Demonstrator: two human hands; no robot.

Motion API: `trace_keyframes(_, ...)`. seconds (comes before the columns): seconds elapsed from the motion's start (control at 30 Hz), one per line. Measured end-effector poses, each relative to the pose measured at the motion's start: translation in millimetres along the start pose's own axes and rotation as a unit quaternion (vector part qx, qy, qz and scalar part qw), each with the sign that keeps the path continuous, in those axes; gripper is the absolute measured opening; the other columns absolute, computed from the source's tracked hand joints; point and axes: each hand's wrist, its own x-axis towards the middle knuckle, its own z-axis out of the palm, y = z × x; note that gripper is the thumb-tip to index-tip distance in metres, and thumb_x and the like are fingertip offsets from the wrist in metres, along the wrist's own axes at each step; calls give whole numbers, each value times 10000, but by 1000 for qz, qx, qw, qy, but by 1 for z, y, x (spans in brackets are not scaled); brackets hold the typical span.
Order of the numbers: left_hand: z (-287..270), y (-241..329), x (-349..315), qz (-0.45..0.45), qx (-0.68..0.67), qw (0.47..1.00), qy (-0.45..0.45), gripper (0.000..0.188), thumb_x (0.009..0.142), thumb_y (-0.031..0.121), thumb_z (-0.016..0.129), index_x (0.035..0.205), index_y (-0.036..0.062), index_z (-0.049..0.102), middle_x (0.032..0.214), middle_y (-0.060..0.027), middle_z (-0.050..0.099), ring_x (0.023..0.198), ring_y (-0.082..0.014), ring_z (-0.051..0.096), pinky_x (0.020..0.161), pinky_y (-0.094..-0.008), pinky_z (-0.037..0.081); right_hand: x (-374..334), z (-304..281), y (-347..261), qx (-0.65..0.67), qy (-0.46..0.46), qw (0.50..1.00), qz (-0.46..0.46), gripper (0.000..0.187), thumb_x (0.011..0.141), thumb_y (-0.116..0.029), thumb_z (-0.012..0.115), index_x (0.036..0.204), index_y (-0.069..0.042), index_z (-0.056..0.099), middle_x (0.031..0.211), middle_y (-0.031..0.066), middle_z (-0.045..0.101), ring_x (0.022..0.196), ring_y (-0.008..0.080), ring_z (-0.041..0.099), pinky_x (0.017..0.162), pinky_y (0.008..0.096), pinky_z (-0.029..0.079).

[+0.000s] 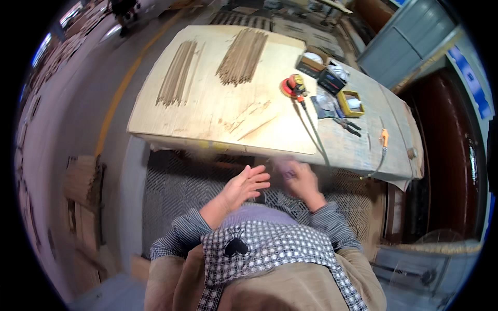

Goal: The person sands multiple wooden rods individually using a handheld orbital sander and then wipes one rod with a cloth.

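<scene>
Both my hands are in front of my body, short of the worktable's near edge. My left hand [246,185] has its fingers stretched out and slightly spread, palm turned toward the right, with nothing in it. Motion smears my right hand [302,181], which is curled closed around a dull purplish, blurred thing [283,167] that I cannot make out. On the table's pale board [202,122] lie two bundles of thin wooden strips, a narrower left bundle [177,75] and a wider right bundle [243,57]. A few loose wood slivers [251,120] lie closer to me.
A red and yellow sander [293,87] rests at the board's right side, its hose trailing over the near edge. Beyond it are open boxes [331,79], a yellow box [351,104], pliers [348,126] and an orange air gun [383,138]. Patterned matting [176,181] covers the floor below.
</scene>
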Motion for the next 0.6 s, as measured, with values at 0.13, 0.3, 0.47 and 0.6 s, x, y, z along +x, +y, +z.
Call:
trace_keyframes(0.13, -42, -4, 3, 73, 598, 778, 177, 554, 884, 349, 543, 1339, 49, 446, 1306, -144, 510, 1224, -297, 459, 988, -449, 357, 19, -47, 107, -37, 112, 989, 84, 428, 737, -293, 652, 1151, -250, 550, 1038, 170, 593, 942, 387, 573, 780, 466, 473)
trace_keyframes(0.3, -55, 13, -16, 7, 742, 590, 318, 494, 805, 297, 610, 1224, 49, 526, 1285, -142, 502, 1240, -350, 412, 990, -563, 314, 70, -107, 212, -182, 231, 955, 28, 784, 737, -404, 720, 1389, -120, 390, 1403, 291, 280, 1258, 435, 358, 1017, 472, 325)
trace_keyframes(0.47, -74, -68, -99, -62, 685, 587, 428, 424, 797, 279, 629, 1163, 74, 573, 1133, -123, 577, 1073, -318, 514, 861, -448, 401, 87, -126, 214, -177, 103, 973, -105, 585, 761, -290, 716, 1275, -91, 522, 1255, 233, 471, 1161, 391, 452, 966, 461, 361)
trace_keyframes(0.6, -30, -150, -154, -228, 573, 631, 471, 298, 774, 280, 642, 992, 79, 663, 1055, -123, 612, 1060, -312, 522, 866, -438, 415, 30, -113, 223, -61, -127, 982, -122, 310, 744, -172, 701, 998, -8, 635, 977, 171, 608, 917, 353, 567, 840, 398, 441)
